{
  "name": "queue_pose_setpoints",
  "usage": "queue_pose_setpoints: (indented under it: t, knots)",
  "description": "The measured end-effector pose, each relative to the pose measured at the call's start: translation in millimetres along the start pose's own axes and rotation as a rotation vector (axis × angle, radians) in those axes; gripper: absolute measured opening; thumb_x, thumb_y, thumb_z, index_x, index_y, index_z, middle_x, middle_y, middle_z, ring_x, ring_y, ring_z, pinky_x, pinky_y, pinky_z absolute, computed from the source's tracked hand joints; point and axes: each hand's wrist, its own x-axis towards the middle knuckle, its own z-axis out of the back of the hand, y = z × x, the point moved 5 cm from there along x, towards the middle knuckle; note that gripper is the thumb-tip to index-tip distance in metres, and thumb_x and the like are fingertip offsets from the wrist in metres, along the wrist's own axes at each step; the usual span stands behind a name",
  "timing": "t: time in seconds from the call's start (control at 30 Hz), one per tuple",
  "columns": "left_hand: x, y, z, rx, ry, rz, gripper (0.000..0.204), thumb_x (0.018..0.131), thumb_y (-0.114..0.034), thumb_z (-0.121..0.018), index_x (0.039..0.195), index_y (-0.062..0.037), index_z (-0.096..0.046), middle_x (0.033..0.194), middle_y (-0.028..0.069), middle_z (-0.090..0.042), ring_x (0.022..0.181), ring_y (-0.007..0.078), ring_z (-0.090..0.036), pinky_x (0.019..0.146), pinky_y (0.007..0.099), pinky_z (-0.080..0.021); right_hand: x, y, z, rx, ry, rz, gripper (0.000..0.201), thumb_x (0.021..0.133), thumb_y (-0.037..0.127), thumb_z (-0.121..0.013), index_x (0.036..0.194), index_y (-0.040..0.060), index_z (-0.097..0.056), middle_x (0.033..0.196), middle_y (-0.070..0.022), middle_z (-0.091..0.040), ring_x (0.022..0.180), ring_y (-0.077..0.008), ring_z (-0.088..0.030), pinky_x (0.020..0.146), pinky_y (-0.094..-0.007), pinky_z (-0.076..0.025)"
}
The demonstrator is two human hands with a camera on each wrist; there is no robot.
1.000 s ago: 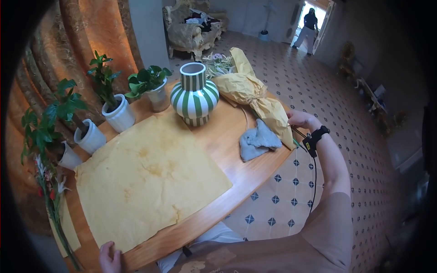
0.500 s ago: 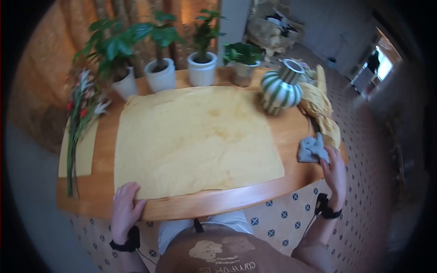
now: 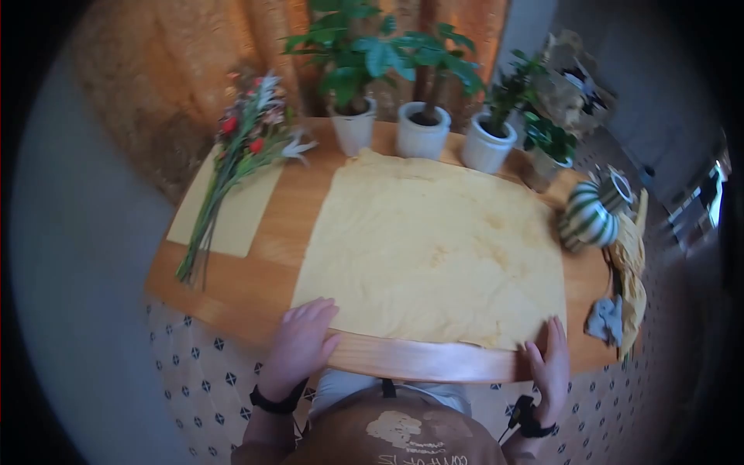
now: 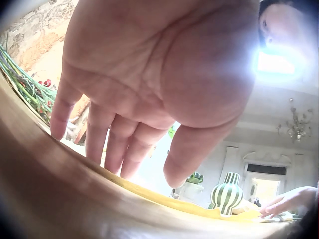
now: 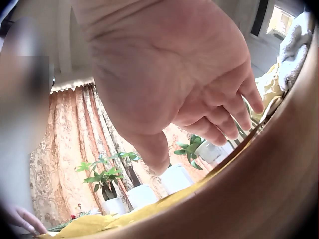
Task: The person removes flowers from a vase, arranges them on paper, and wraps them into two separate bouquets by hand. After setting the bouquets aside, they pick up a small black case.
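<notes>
A stained pale yellow sheet [image 3: 434, 256] lies spread over the wooden table. At its near left corner, my left hand [image 3: 304, 337] rests with fingers extended; the left wrist view shows its open palm [image 4: 154, 69] and fingertips down at the sheet's edge. My right hand [image 3: 550, 364] is at the near right corner, fingers straight and thumb apart. In the right wrist view its palm [image 5: 174, 74] faces the table edge, holding nothing. Just right of that hand lies a crumpled grey cloth [image 3: 604, 320].
Several potted plants [image 3: 422, 132] line the back edge. A green-and-white striped vase [image 3: 590, 217] stands at the right, beside a yellow paper bundle [image 3: 632, 263]. Flower stems [image 3: 221, 182] lie over a smaller yellow sheet [image 3: 252, 221] at the left. Curtains [image 3: 194, 77] hang behind.
My right hand has come from the paper bundle, past the grey cloth, to the sheet's near right corner. My left hand stays near the left corner. The head view has turned left.
</notes>
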Motion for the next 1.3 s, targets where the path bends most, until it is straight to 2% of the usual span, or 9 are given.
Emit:
queue_pose_setpoints:
  t: [0.1, 0.17, 0.23, 0.33, 0.6, 0.8, 0.93, 1.13, 1.3]
  knots:
    - [-6.1, 13.6, 5.7, 0.044, 0.031, -0.01, 0.047, 0.082, -0.023, -0.066, 0.121, -0.0023, -0.053, 0.126, 0.0162, -0.055, 0.119, 0.0317, -0.05, 0.099, 0.0402, -0.039, -3.1, -2.1, -7.2, -0.065, 0.038, -0.032, 0.057, 0.084, 0.017, -0.063, 0.132, -0.0069, -0.044, 0.144, -0.0243, -0.037, 0.135, -0.0366, -0.035, 0.111, -0.0388, -0.029]
    - [-12.4, 32.4, 16.8, -0.267, 0.231, -0.115, 0.049, 0.084, -0.027, -0.065, 0.124, -0.002, -0.052, 0.126, 0.0159, -0.055, 0.119, 0.0317, -0.051, 0.098, 0.0394, -0.041, -1.3, -4.4, -5.0, -0.073, 0.058, -0.013, 0.056, 0.084, 0.018, -0.064, 0.13, -0.007, -0.046, 0.142, -0.0243, -0.04, 0.133, -0.0371, -0.037, 0.11, -0.0395, -0.03]
    - [-4.3, 47.2, 74.5, -0.167, 0.296, 0.119, 0.051, 0.084, -0.027, -0.066, 0.126, -0.0014, -0.05, 0.127, 0.0161, -0.055, 0.119, 0.0315, -0.051, 0.099, 0.038, -0.042, 2.4, -7.1, -2.4, -0.072, 0.061, -0.008, 0.054, 0.082, 0.016, -0.067, 0.127, -0.0062, -0.048, 0.139, -0.024, -0.044, 0.13, -0.0379, -0.04, 0.109, -0.0408, -0.033]
    - [18.4, 113.0, 136.8, 0.094, -0.045, 0.215, 0.058, 0.082, -0.021, -0.068, 0.132, -0.0009, -0.046, 0.13, 0.0187, -0.053, 0.121, 0.0304, -0.051, 0.103, 0.0358, -0.04, 3.9, -6.0, -3.1, -0.106, 0.052, -0.013, 0.054, 0.08, 0.013, -0.068, 0.126, -0.006, -0.048, 0.138, -0.0239, -0.045, 0.129, -0.0383, -0.041, 0.108, -0.0411, -0.034]
    - [115.3, 264.7, 152.6, 0.391, -0.18, 0.516, 0.058, 0.075, -0.033, -0.072, 0.114, 0.0059, -0.054, 0.109, 0.0267, -0.059, 0.108, 0.0367, -0.057, 0.093, 0.0386, -0.046, -1.3, -5.8, -4.9, -0.064, -0.006, -0.007, 0.055, 0.078, 0.008, -0.068, 0.128, -0.0037, -0.047, 0.139, -0.022, -0.043, 0.127, -0.0383, -0.043, 0.105, -0.0414, -0.036]
    - [128.4, 266.6, 130.9, 0.457, -0.084, 0.564, 0.027, 0.075, -0.021, -0.067, 0.094, -0.0048, -0.057, 0.1, 0.0174, -0.063, 0.098, 0.0386, -0.058, 0.084, 0.0459, -0.046, -1.7, -5.1, -6.2, -0.046, -0.011, 0.022, 0.056, 0.077, 0.007, -0.068, 0.128, -0.0029, -0.047, 0.139, -0.0212, -0.042, 0.127, -0.038, -0.042, 0.106, -0.0414, -0.036]
    - [124.9, 262.1, 136.4, 0.635, -0.345, 0.392, 0.031, 0.078, -0.024, -0.068, 0.094, -0.0002, -0.055, 0.094, 0.0211, -0.061, 0.093, 0.0387, -0.059, 0.079, 0.0475, -0.047, -4.2, -2.4, -1.7, -0.07, -0.026, 0.022, 0.054, 0.077, 0.006, -0.067, 0.127, -0.0027, -0.048, 0.137, -0.0211, -0.045, 0.126, -0.0373, -0.044, 0.106, -0.0409, -0.036]
    - [102.9, 150.5, 47.4, -0.425, 0.166, 0.417, 0.034, 0.078, -0.025, -0.073, 0.094, 0.0007, -0.057, 0.073, 0.0065, -0.058, 0.067, 0.0184, -0.056, 0.062, 0.0307, -0.046, -3.7, 1.1, 12.2, 0.085, -0.1, 0.014, 0.047, 0.079, 0.008, -0.065, 0.123, -0.0011, -0.052, 0.132, -0.0199, -0.049, 0.122, -0.0368, -0.047, 0.104, -0.0412, -0.038]
    - [81.5, 83.8, 19.0, -0.19, 0.268, 0.247, 0.038, 0.079, -0.022, -0.071, 0.105, 0.0021, -0.056, 0.072, 0.0046, -0.054, 0.067, 0.0166, -0.054, 0.064, 0.0287, -0.046, -14.7, -19.7, 26.3, -0.138, -0.374, -0.051, 0.046, 0.08, 0.008, -0.064, 0.124, 0.0001, -0.05, 0.123, -0.0207, -0.054, 0.114, -0.0363, -0.052, 0.098, -0.0406, -0.041]
